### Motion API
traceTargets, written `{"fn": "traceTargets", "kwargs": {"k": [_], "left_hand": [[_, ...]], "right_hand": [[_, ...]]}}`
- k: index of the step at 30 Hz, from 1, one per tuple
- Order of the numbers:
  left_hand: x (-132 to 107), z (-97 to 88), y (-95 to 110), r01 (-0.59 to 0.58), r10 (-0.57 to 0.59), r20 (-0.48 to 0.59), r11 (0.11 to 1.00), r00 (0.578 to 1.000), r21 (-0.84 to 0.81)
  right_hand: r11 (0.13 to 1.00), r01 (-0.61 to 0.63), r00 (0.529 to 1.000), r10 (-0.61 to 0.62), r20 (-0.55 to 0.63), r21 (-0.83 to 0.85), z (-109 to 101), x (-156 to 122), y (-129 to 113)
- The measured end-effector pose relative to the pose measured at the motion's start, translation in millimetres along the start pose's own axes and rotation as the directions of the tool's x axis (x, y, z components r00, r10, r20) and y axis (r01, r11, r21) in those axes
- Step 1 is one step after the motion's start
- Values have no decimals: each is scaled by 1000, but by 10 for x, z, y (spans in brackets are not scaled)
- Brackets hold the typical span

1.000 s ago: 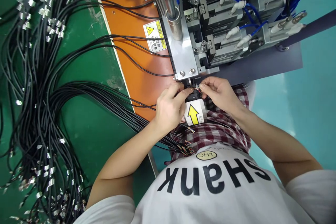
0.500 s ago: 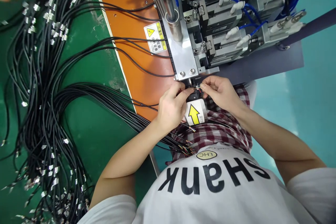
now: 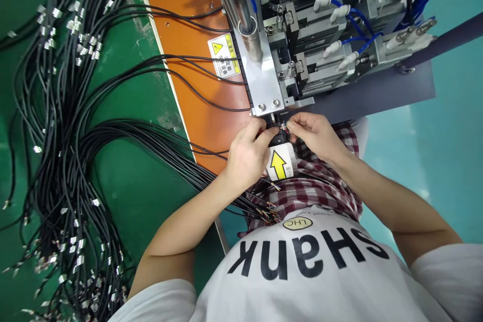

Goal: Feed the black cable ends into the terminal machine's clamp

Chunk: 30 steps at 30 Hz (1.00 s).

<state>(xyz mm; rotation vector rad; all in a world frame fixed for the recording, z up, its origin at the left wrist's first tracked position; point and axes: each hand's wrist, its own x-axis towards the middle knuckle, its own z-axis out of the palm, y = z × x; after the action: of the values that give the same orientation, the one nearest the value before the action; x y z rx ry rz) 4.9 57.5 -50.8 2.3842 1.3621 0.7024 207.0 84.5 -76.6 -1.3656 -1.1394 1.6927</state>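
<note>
My left hand (image 3: 247, 157) is closed around a black cable at the front of a metal machine (image 3: 302, 60), its thumb pressing near a small black fixture (image 3: 278, 137). My right hand (image 3: 316, 136) pinches the thin coloured wire ends (image 3: 285, 128) of that cable just above the fixture. A white label with a yellow arrow (image 3: 279, 165) sits right below both hands. More black cables with stripped coloured tips (image 3: 264, 209) run under my left wrist and lie across my checked lap.
A big heap of black cables with metal clips (image 3: 60, 161) covers the green table on the left. Several cables cross an orange plate (image 3: 192, 60) into the machine, by a yellow warning sticker (image 3: 224, 54). Blue air hoses (image 3: 358, 25) sit at the back. Teal floor lies right.
Another person's hand that showed at the top left corner half a second ago is gone. My hands have stayed at the fixture, with only slight finger shifts.
</note>
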Motion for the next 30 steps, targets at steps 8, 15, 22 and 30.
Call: {"fn": "traceTargets", "kwargs": {"k": [8, 15, 22, 30], "left_hand": [[-21, -4, -9, 11, -11, -3, 999, 1000, -33], [-36, 1, -20, 23, -23, -3, 999, 1000, -29], [-39, -6, -17, 46, -45, 9, 998, 999, -49], [-38, -1, -22, 38, -38, 1, 999, 999, -35]], "right_hand": [[962, 144, 971, -182, -154, -232, 6, -93, -50], [822, 348, 868, -464, -176, -451, 207, -137, 25], [843, 344, 873, -450, -189, -414, 191, -114, 127], [905, 225, 924, -316, -214, -361, 213, -123, 96]]}}
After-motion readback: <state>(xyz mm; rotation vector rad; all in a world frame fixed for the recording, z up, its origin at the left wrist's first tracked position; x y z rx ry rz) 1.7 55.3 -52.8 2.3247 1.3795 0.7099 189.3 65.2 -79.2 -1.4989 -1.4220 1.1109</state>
